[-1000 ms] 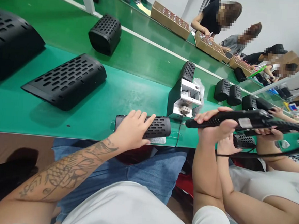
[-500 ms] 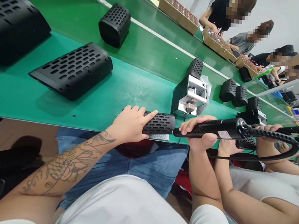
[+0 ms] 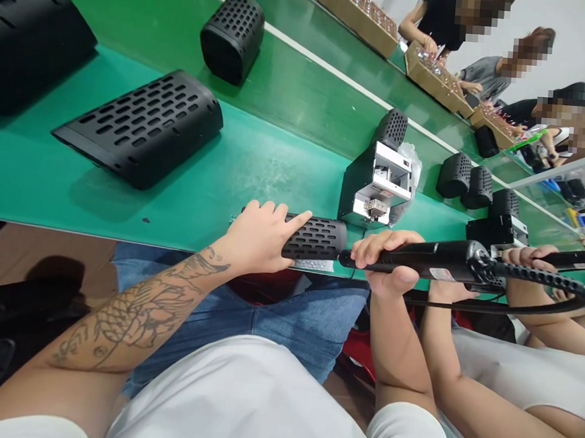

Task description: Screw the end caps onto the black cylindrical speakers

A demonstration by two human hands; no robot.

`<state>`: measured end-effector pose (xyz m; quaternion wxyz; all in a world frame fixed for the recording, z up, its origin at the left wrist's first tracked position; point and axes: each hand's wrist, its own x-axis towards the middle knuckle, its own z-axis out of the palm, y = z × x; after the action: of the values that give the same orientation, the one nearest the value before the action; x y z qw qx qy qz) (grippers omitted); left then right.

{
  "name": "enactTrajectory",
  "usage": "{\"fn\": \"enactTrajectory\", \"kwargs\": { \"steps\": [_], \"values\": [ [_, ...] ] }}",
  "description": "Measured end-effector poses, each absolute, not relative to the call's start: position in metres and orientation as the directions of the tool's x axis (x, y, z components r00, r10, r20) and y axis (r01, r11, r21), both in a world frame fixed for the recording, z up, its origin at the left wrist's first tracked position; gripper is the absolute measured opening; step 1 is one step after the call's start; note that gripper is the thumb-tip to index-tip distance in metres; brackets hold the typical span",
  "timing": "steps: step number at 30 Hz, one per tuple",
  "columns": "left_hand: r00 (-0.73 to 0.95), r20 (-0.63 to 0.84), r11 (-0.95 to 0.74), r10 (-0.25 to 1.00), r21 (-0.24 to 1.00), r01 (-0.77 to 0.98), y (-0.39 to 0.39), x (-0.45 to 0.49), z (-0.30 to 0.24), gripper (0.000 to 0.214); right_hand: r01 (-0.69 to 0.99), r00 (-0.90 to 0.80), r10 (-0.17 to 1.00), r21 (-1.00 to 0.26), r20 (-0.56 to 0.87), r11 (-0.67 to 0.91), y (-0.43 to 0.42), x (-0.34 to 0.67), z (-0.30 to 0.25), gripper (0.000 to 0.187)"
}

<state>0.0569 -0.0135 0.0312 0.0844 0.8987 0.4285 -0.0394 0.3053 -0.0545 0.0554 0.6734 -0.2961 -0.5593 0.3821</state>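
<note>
- The boxy silver-and-black machine (image 3: 375, 188) stands on the green counter (image 3: 277, 148); all places below are taken from it, as the wearer sees it.
- Nearer the wearer than the machine and a little to its left, a slotted black housing (image 3: 321, 238) lies on its side by the counter's edge, with some bubble wrap (image 3: 314, 265) showing beneath.
- The left hand (image 3: 257, 240) is laid over the left part of this housing, palm down, fingers slightly spread, the index finger reaching toward the machine's side.
- The right hand (image 3: 387, 258), on the near side of the machine, is wrapped round a black power driver (image 3: 437, 257), thumb underneath. The driver's front end is at the housing's right end; whether the tip touches is too small to tell.
- A thick black cable (image 3: 534, 274) runs off the driver's back end, to the right of the machine.
- Well left of the machine, a larger slotted housing (image 3: 146, 129) lies on its side, and beyond that one a shorter housing (image 3: 232, 38) stands.
- Right behind the machine is another slotted housing (image 3: 393, 127), with a clear plastic bag (image 3: 412, 164) just beside the machine's right side.
- Farther right of the machine, a co-worker's hand (image 3: 530, 255) grips a similar driver (image 3: 577, 260).
</note>
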Motion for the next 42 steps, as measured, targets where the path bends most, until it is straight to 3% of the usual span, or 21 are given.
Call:
{"fn": "enactTrajectory", "kwargs": {
  "steps": [4, 8, 19, 23, 27, 29, 32, 34, 36, 39, 42],
  "values": [
    [0.629, -0.147, -0.616, 0.763, 0.129, 0.777, -0.012, 0.057, 0.029, 0.107, -0.161, 0.086, 0.829, -0.813, 0.553, 0.559, -0.053, 0.304, 0.054, 0.048],
    [0.630, -0.122, -0.613, 0.767, 0.154, 0.775, -0.013, 0.056, 0.028, 0.105, -0.245, 0.013, 0.820, -0.793, 0.573, 0.558, -0.049, 0.303, 0.052, 0.042],
    [0.653, -0.088, -0.644, 0.752, 0.112, 0.757, -0.014, 0.054, 0.024, 0.105, -0.280, -0.056, 0.803, -0.782, 0.593, 0.557, -0.050, 0.302, 0.052, 0.038],
    [0.676, -0.062, -0.659, 0.734, 0.176, 0.731, -0.014, 0.057, 0.021, 0.107, -0.126, 0.131, 0.787, -0.777, 0.603, 0.617, -0.036, 0.328, 0.066, 0.050],
    [0.685, 0.012, -0.672, 0.729, 0.203, 0.712, -0.018, 0.063, 0.015, 0.110, 0.176, 0.482, 0.555, -0.695, 0.678, 0.697, 0.017, 0.367, 0.072, 0.045],
    [0.690, 0.117, -0.694, 0.714, 0.250, 0.675, -0.019, 0.059, 0.009, 0.100, 0.279, 0.542, 0.479, -0.685, 0.691, 0.673, 0.044, 0.379, 0.067, 0.047],
    [0.659, 0.352, -0.746, 0.665, 0.359, 0.561, -0.018, 0.039, -0.007, 0.077, 0.317, 0.550, 0.518, -0.738, 0.655, 0.596, 0.066, 0.388, 0.052, 0.059],
    [0.613, 0.472, -0.771, 0.634, 0.445, 0.454, -0.017, 0.019, -0.026, 0.076, 0.322, 0.538, 0.562, -0.770, 0.628, 0.552, 0.068, 0.390, 0.043, 0.062],
    [0.583, 0.505, -0.759, 0.637, 0.542, 0.360, -0.016, -0.001, -0.047, 0.091, 0.312, 0.527, 0.587, -0.782, 0.615, 0.539, 0.063, 0.390, 0.039, 0.060],
    [0.572, 0.432, -0.672, 0.697, 0.672, 0.311, -0.016, -0.020, -0.076, 0.126, 0.276, 0.525, 0.603, -0.790, 0.601, 0.547, 0.046, 0.384, 0.046, 0.050],
    [0.567, 0.341, -0.581, 0.750, 0.750, 0.316, -0.018, -0.025, -0.091, 0.134, 0.207, 0.498, 0.629, -0.786, 0.598, 0.583, 0.015, 0.365, 0.064, 0.048]
  ]
}}
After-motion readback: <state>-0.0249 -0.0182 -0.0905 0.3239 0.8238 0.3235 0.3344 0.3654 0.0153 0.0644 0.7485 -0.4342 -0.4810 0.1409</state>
